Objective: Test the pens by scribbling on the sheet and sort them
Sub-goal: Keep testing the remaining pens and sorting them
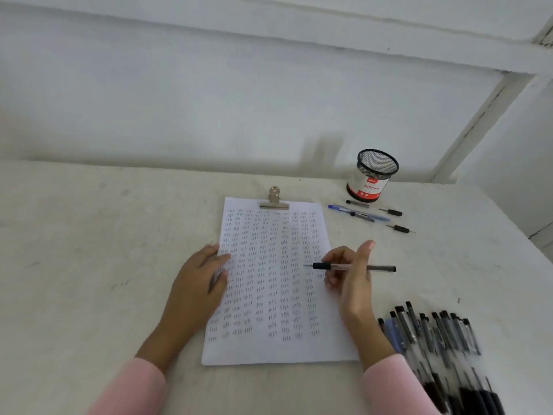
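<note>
A white sheet [275, 351] full of small scribble marks lies on the table under a metal clip [274, 199]. My left hand [199, 283] rests flat on the sheet's left edge. My right hand [350, 277] holds a clear pen with a black grip [380, 268] level over the sheet's right side, tip pointing left. A pile of several dark pens [434, 333] lies at the lower right. A few pens [362, 213] lie apart at the back right, near a black mesh pen cup [374, 175].
The pale table [89, 250] meets a white wall [209, 100] at the back. Its right edge runs diagonally past the mesh cup. Pink sleeves [134, 387] cover both forearms.
</note>
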